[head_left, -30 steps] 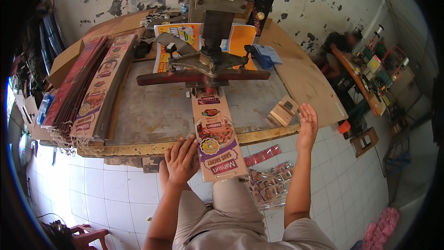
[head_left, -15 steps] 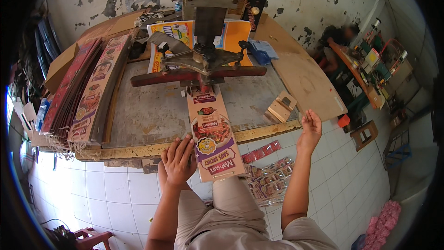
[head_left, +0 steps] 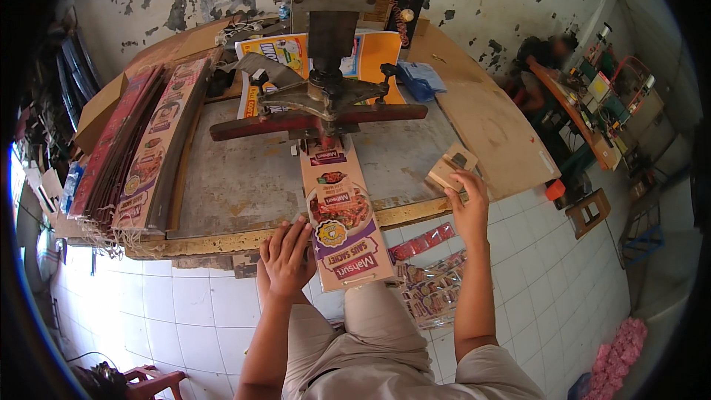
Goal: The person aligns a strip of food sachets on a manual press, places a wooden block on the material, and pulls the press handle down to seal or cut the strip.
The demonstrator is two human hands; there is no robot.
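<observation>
A long printed cardboard strip (head_left: 343, 216), tan with food pictures and purple and red patches, lies under the press head (head_left: 324, 96). Its near end juts past the table edge over my lap. My left hand (head_left: 287, 258) rests at the strip's left edge, fingers stretched out and back upward; whether it touches the strip is hard to tell. On the right, my right hand (head_left: 469, 204) has thumb and fingers at the near corner of a small wooden block (head_left: 444, 168) with a dark metal piece on it. The block sits on the table's front right edge.
Stacks of printed strips (head_left: 159, 141) with strings stand on the left of the metal-topped table (head_left: 229, 178). Printed sheets (head_left: 381, 67) lie behind the press. Below the table are plastic-wrapped packs (head_left: 437, 289). A person (head_left: 544, 59) sits at another bench, far right.
My right hand has come forward and left from the air beside the table to the wooden block. My left hand and the strip stay in place.
</observation>
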